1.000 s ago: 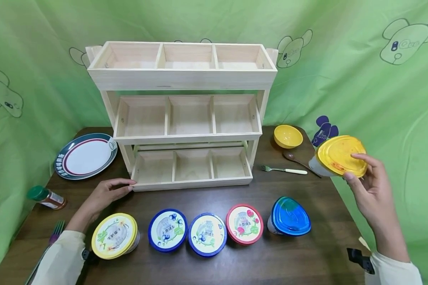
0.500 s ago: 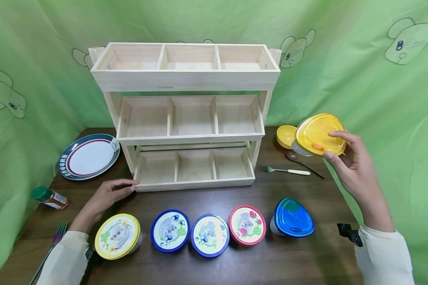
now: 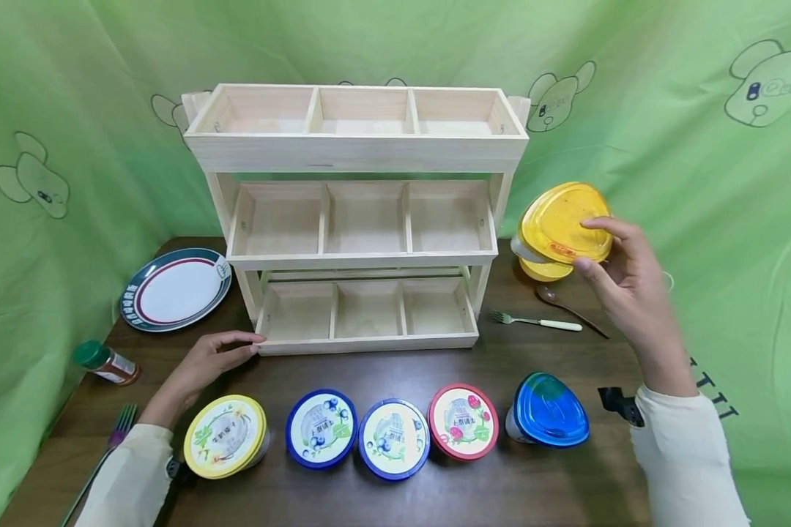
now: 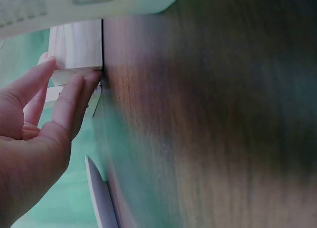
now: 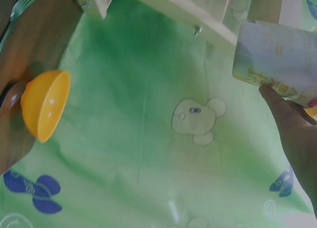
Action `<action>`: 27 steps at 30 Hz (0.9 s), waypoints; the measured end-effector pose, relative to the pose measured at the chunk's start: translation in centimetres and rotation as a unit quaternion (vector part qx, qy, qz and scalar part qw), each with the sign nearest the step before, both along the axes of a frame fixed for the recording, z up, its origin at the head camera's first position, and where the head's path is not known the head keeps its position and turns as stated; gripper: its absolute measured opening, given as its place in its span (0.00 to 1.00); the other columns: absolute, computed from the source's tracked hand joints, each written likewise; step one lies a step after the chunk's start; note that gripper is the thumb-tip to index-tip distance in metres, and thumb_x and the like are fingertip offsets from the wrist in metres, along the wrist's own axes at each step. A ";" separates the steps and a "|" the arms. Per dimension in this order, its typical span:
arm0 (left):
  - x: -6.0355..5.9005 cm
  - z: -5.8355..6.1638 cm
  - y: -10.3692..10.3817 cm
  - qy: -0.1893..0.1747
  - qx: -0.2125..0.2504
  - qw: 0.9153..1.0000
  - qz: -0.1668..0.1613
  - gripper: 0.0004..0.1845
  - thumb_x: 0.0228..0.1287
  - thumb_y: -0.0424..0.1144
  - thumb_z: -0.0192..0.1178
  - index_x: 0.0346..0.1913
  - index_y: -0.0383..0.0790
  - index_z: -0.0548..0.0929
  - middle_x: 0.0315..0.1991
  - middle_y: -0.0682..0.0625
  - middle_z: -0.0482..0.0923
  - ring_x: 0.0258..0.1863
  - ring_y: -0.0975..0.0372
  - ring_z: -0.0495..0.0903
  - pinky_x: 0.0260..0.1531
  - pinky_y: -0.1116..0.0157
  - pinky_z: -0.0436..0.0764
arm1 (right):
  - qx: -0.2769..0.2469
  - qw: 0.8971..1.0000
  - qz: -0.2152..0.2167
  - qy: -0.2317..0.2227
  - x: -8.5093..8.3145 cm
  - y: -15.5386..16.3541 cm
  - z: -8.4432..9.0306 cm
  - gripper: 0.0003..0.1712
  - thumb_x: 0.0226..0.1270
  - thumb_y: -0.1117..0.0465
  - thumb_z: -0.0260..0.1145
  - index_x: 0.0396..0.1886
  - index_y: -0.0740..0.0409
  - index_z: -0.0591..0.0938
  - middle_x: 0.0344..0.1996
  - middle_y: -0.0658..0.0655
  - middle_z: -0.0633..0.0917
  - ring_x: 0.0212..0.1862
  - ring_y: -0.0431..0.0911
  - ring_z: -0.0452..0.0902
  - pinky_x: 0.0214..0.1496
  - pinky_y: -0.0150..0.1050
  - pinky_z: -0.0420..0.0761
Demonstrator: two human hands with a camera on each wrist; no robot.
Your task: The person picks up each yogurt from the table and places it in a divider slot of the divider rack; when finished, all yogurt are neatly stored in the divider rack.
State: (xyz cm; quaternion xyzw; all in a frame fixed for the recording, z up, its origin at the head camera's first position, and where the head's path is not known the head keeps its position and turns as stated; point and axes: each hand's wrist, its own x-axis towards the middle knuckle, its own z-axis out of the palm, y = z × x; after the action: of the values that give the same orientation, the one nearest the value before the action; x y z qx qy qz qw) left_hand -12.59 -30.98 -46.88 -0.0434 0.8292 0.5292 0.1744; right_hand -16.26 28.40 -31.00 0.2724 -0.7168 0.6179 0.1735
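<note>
held yellow-lidded cup (image 5: 276, 59): yellow characters (image 5: 277, 87), too blurred to read

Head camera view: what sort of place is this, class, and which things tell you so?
Probably a staged tabletop set-up: a green cloth printed with cartoon animal heads hangs behind a dark brown wood-grained table, which bears a pale three-tier wooden rack.

Right hand (image 3: 636, 300) holds a yellow-lidded tub (image 3: 563, 221) aloft, partly covering the yellow bowl (image 3: 544, 271) from view. Left hand (image 3: 207, 362) touches the lower left corner of the three-tier wooden rack (image 3: 356, 154). Nearer, on dark table (image 3: 395, 373), left to right: yellow-rimmed tub (image 3: 226, 437), two blue-rimmed tubs (image 3: 321, 429), red-rimmed tub (image 3: 463, 422), blue-lidded tub (image 3: 551, 411). Plate (image 3: 175, 291) lies left of rack.
</note>
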 end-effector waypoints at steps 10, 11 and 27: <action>0.1 0.0 -0.1 0.001 -0.005 1.000 0.003 0.24 0.83 0.47 0.63 0.71 0.36 0.83 0.73 0.34 0.75 0.74 0.40 0.70 0.72 0.33 0.71 | 0.009 1.000 0.019 0.006 -1.5 -2.9 0.6 0.29 0.80 0.67 0.68 0.73 0.74 0.70 0.69 0.62 0.73 0.64 0.51 0.77 0.65 0.28 0.82; 0.1 0.0 0.0 0.001 -0.004 1.000 0.003 0.24 0.83 0.47 0.63 0.71 0.36 0.83 0.73 0.34 0.75 0.74 0.40 0.71 0.72 0.33 0.71 | 0.005 1.000 0.024 0.002 -1.6 -3.2 0.7 0.29 0.80 0.67 0.68 0.74 0.74 0.70 0.69 0.62 0.73 0.64 0.51 0.77 0.65 0.29 0.82; 0.1 -0.1 0.0 0.002 0.002 1.000 0.008 0.23 0.83 0.47 0.63 0.70 0.37 0.84 0.72 0.37 0.77 0.70 0.48 0.76 0.67 0.52 0.80 | 0.042 0.998 0.041 0.011 -3.8 -8.0 0.5 0.29 0.80 0.61 0.69 0.71 0.72 0.73 0.70 0.57 0.73 0.67 0.49 0.75 0.70 0.30 0.78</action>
State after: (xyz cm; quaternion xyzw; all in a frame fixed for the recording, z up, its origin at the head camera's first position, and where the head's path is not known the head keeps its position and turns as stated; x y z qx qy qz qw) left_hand -12.47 -30.94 -46.97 -0.0485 0.8283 0.5321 0.1688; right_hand -20.08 20.45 -30.54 0.3152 -0.7285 0.5908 0.1445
